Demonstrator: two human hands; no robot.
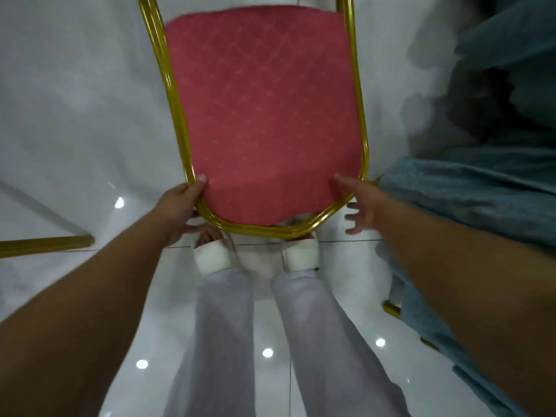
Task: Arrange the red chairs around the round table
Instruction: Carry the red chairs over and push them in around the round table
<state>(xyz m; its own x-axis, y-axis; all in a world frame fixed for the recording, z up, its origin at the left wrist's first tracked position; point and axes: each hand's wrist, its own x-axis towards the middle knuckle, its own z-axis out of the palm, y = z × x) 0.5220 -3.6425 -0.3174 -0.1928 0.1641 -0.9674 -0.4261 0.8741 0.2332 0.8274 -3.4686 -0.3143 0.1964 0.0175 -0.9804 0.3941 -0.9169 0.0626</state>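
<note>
A red chair (264, 115) with a gold metal frame fills the middle of the head view; I look down on its padded red back. My left hand (183, 206) grips the frame's lower left corner, thumb on the red fabric. My right hand (361, 203) is at the lower right corner, thumb resting on the fabric, fingers spread and apart from the frame. The round table is not in view.
A blue-grey cloth (469, 194) hangs at the right, close to my right arm, with gold chair legs (392, 308) under it. Another gold leg (45, 245) lies at the left edge. My feet in white sandals (210, 254) stand on glossy white floor tiles.
</note>
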